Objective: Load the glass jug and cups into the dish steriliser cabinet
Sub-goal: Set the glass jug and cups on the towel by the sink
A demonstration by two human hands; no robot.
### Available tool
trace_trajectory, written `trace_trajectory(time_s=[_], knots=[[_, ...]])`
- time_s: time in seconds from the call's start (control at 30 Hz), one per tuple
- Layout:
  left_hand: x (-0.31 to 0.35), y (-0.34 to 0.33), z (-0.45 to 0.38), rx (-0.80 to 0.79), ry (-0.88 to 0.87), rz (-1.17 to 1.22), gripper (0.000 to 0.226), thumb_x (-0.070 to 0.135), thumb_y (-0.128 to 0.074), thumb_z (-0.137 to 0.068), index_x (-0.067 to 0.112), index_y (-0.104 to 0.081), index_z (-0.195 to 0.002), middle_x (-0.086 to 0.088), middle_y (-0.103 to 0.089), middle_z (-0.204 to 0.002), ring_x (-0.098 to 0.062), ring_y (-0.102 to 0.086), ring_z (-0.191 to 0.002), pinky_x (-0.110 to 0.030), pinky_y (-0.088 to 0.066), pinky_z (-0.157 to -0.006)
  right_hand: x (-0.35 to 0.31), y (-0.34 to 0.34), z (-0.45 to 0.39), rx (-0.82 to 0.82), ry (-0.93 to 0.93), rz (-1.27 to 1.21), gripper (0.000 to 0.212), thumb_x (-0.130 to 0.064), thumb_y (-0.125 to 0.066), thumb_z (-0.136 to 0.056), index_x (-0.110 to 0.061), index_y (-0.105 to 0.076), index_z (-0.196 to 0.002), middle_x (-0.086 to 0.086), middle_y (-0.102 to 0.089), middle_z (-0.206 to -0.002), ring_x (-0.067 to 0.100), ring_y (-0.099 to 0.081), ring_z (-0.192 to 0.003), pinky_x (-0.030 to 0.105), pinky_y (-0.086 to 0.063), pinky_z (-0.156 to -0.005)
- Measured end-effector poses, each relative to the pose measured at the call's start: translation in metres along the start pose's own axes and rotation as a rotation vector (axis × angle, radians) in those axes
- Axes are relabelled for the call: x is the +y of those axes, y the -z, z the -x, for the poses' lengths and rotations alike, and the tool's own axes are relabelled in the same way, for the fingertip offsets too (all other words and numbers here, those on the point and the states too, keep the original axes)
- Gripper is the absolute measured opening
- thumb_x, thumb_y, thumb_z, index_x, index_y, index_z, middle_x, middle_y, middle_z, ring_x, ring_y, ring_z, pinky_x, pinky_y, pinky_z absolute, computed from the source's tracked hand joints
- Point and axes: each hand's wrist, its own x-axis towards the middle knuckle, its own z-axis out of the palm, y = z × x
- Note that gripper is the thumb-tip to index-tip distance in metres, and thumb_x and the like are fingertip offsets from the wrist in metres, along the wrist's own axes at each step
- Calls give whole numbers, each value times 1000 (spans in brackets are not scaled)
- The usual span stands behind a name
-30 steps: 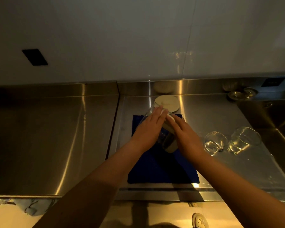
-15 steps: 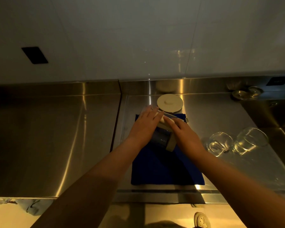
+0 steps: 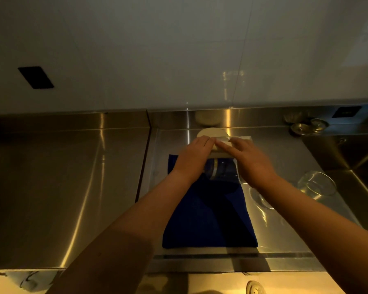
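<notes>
The glass jug (image 3: 221, 169) with a beige collar lies tilted over a blue cloth (image 3: 208, 217), held between both hands. My left hand (image 3: 192, 158) curves round its left side, fingers bent over the collar. On the jug's right side lies my right hand (image 3: 250, 161), its fingers straight across the top. The jug's round beige lid (image 3: 210, 130) sits just behind my fingertips. Two glass cups lie on the steel counter at the right: one (image 3: 317, 184) in plain sight, the other (image 3: 261, 201) partly hidden under my right forearm.
The steel counter (image 3: 68, 179) spreads to the left, with a raised seam beside the cloth. A sink basin (image 3: 353, 158) drops away at the right, small metal strainers (image 3: 306, 126) on its back ledge. A white wall with a black socket (image 3: 35, 77) stands behind.
Both hands and the jug have moved away from me toward the lid at the back. The jug's collar now points toward the wall, and my right forearm covers one cup.
</notes>
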Motion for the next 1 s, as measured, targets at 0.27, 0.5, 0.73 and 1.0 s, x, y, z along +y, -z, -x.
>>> trace_trajectory(time_s=[0.27,0.5,0.73,1.0], knots=[[7,-20,4,-33,56,5,57,5,-66,-82,11,-42,-133,-12,-48,-131,-26,-49,-116,-35,-47,-89,3,-7,5,-25,25,45,89,-13,-76,-70,-29,-31,-144,21,-44,-136,41,-43,-123,53,-44,-92],[1,-18,7,-55,83,-37,68,6,-61,-87,13,-26,-145,-12,-39,-142,-27,-41,-126,-37,-41,-101,-3,-5,-8,34,24,-247,48,-42,-54,-90,-33,-40,-135,-3,-42,-139,20,-39,-128,39,-37,-103],[-5,-13,15,-102,111,-188,89,1,-62,-80,19,-11,-150,-14,-36,-140,-28,-43,-119,-35,-44,-89,-13,-21,-1,30,-138,-141,84,-14,-72,-79,-20,-23,-147,10,-15,-155,26,-11,-142,46,-22,-112],[-4,-19,8,-51,23,-157,65,11,-56,-91,7,-23,-146,-13,-33,-148,-25,-30,-136,-32,-16,-116,-29,-37,-25,-17,-79,-188,94,-5,-64,-84,-16,6,-144,-2,11,-151,8,13,-139,17,15,-110]])
